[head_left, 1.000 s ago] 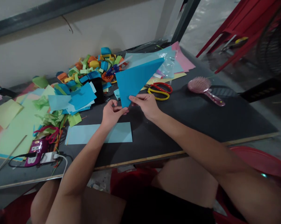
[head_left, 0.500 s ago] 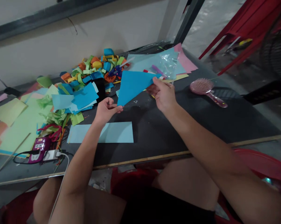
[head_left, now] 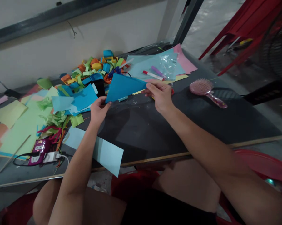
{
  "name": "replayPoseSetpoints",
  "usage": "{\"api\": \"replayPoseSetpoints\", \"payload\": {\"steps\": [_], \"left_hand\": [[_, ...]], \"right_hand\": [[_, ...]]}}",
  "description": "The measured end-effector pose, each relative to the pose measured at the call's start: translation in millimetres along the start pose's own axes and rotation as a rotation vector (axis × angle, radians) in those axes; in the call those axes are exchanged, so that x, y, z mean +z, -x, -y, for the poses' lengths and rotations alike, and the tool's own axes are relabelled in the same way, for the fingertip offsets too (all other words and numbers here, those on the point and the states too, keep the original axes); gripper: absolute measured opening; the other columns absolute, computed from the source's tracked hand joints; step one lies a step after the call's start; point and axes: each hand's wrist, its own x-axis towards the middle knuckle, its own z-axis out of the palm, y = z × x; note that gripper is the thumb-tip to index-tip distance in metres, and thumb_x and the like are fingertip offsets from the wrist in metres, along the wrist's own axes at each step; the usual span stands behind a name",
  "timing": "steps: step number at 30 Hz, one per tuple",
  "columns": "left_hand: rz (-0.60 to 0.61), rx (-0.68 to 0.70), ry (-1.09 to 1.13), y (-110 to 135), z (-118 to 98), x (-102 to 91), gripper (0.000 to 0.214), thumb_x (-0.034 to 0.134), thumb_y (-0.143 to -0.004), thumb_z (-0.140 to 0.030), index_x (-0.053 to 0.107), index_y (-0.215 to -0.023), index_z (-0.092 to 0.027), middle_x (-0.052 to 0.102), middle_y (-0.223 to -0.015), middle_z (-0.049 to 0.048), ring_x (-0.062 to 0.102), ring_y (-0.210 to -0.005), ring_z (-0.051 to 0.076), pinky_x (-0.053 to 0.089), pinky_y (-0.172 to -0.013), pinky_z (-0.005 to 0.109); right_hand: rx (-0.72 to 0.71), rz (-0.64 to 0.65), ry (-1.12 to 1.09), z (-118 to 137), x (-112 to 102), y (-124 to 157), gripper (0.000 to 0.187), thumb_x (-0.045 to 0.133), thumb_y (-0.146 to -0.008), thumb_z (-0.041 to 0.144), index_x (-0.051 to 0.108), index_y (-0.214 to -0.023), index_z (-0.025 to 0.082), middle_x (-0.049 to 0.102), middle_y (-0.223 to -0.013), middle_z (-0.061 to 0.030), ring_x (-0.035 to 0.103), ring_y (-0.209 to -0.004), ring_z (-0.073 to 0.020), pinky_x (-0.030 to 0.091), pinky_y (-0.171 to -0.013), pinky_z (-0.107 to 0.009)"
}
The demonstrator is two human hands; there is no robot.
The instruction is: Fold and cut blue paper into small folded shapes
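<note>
Nearest the body, below the bright blue, apparently folded paper triangle [head_left: 124,87], lies a pale blue rectangular paper strip [head_left: 109,153]. It runs slantwise beneath the left forearm, one corner jutting past the edge of the dark grey tabletop [head_left: 190,131]; it looks loose rather than set straight, and whether the arm touches it I cannot tell. Lower left of the triangle sits a glossy purple device [head_left: 40,150] with a black cable plugged in, probably kept there so the cord stays out of the working space.

The triangle itself is held up over the tabletop between both hands. The left hand [head_left: 98,109] pinches its lower left corner, thumb against fingers; the right hand [head_left: 161,95] pinches its pointed right tip. Gripping at opposite corners seems to keep the thin sheet taut and its broad face clear of the fingers.

Well to the right of the triangle, a pink bristled hairbrush [head_left: 201,87] lies bristles up, apparently set aside. Beyond the triangle, to its upper left, small folded green, orange, yellow and blue paper pieces [head_left: 96,66] are heaped near the wall, perhaps to save room in front. To its upper right, a white marker with a red cap [head_left: 153,75] rests before flat light blue paper sheets [head_left: 141,62].
</note>
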Motion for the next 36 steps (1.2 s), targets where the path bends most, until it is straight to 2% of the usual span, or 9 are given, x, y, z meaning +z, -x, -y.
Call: {"api": "replayPoseSetpoints", "payload": {"steps": [5, 9, 13, 21, 24, 26, 31, 33, 36], "left_hand": [[-0.185, 0.022, 0.069, -5.3, 8.1, -0.7, 0.019, 0.071, -0.075, -0.034, 0.069, -0.089, -0.021, 0.071, -0.088, 0.0024, 0.066, -0.083, 0.016, 0.052, -0.073, 0.026], [-0.248, 0.015, 0.197, -8.0, 9.0, 0.4, 0.027, 0.074, -0.074, -0.043, 0.066, -0.088, -0.022, 0.068, -0.077, 0.0004, 0.065, -0.072, 0.014, 0.053, -0.069, 0.026], [-0.289, 0.004, 0.272, -9.3, 9.5, 1.8, 0.034, 0.077, -0.070, -0.047, 0.065, -0.090, -0.023, 0.068, -0.076, -0.0002, 0.065, -0.071, 0.013, 0.054, -0.071, 0.026], [-0.293, -0.038, 0.395, -9.5, 6.2, 1.1, 0.036, 0.080, -0.068, -0.045, 0.064, -0.092, -0.023, 0.066, -0.072, -0.0023, 0.064, -0.068, 0.010, 0.053, -0.071, 0.024], [-0.295, -0.051, 0.396, -9.1, 4.1, 2.5, 0.036, 0.080, -0.067, -0.045, 0.063, -0.091, -0.023, 0.064, -0.071, -0.0029, 0.063, -0.068, 0.010, 0.054, -0.071, 0.025], [-0.284, -0.048, 0.403, -8.6, 2.3, 3.3, 0.036, 0.081, -0.067, -0.043, 0.063, -0.090, -0.023, 0.062, -0.068, -0.0037, 0.062, -0.067, 0.010, 0.053, -0.071, 0.025], [-0.287, -0.055, 0.475, -7.9, -1.8, 4.4, 0.037, 0.085, -0.063, -0.042, 0.063, -0.087, -0.023, 0.060, -0.066, -0.0050, 0.061, -0.064, 0.008, 0.053, -0.068, 0.022], [-0.251, -0.078, 0.526, -6.6, -2.9, 6.1, 0.038, 0.086, -0.060, -0.045, 0.062, -0.078, -0.021, 0.058, -0.062, -0.0053, 0.061, -0.062, 0.009, 0.052, -0.064, 0.021], [-0.110, -0.170, 0.542, -1.6, -5.2, 11.0, 0.043, 0.087, -0.055, -0.050, 0.059, -0.064, -0.018, 0.057, -0.056, -0.0036, 0.062, -0.058, 0.012, 0.053, -0.057, 0.023]], "right_hand": [[0.002, 0.029, 0.016, -3.3, 1.9, 1.9, 0.025, 0.076, -0.071, 0.046, 0.070, -0.080, 0.023, 0.067, -0.066, 0.0007, 0.069, -0.065, -0.0161, 0.052, -0.055, -0.028], [-0.002, 0.038, 0.036, -3.7, 1.5, 1.1, 0.027, 0.076, -0.071, 0.047, 0.071, -0.083, 0.024, 0.067, -0.066, 0.0009, 0.069, -0.064, -0.0163, 0.052, -0.055, -0.029], [-0.002, 0.029, 0.024, -3.0, 2.3, 1.8, 0.029, 0.077, -0.069, 0.049, 0.071, -0.082, 0.023, 0.066, -0.065, 0.0011, 0.068, -0.063, -0.0159, 0.052, -0.053, -0.028], [-0.001, 0.038, 0.008, -4.9, 2.4, 2.1, 0.030, 0.076, -0.070, 0.051, 0.071, -0.081, 0.024, 0.066, -0.067, 0.0008, 0.068, -0.064, -0.0160, 0.053, -0.053, -0.027], [-0.027, 0.137, 0.009, -2.3, -0.2, 3.4, 0.035, 0.076, -0.069, 0.054, 0.074, -0.089, 0.025, 0.071, -0.076, -0.0002, 0.069, -0.072, -0.0167, 0.055, -0.058, -0.028], [-0.053, 0.220, 0.040, 0.3, -0.8, 6.1, 0.037, 0.079, -0.067, 0.050, 0.075, -0.094, 0.025, 0.073, -0.080, -0.0010, 0.069, -0.076, -0.0173, 0.057, -0.065, -0.030], [-0.095, 0.224, 0.152, 4.0, 2.6, 13.0, 0.017, 0.081, -0.068, 0.035, 0.076, -0.078, 0.022, 0.074, -0.073, -0.0029, 0.068, -0.067, -0.0173, 0.058, -0.067, -0.035], [-0.091, 0.223, 0.147, 3.6, 5.0, 14.5, 0.014, 0.079, -0.069, 0.033, 0.075, -0.077, 0.021, 0.073, -0.071, -0.0029, 0.067, -0.064, -0.0166, 0.057, -0.065, -0.034], [-0.079, 0.258, 0.137, 2.4, 9.2, 17.6, 0.018, 0.078, -0.069, 0.035, 0.073, -0.076, 0.020, 0.072, -0.070, -0.0028, 0.065, -0.064, -0.0161, 0.054, -0.063, -0.032]]}}
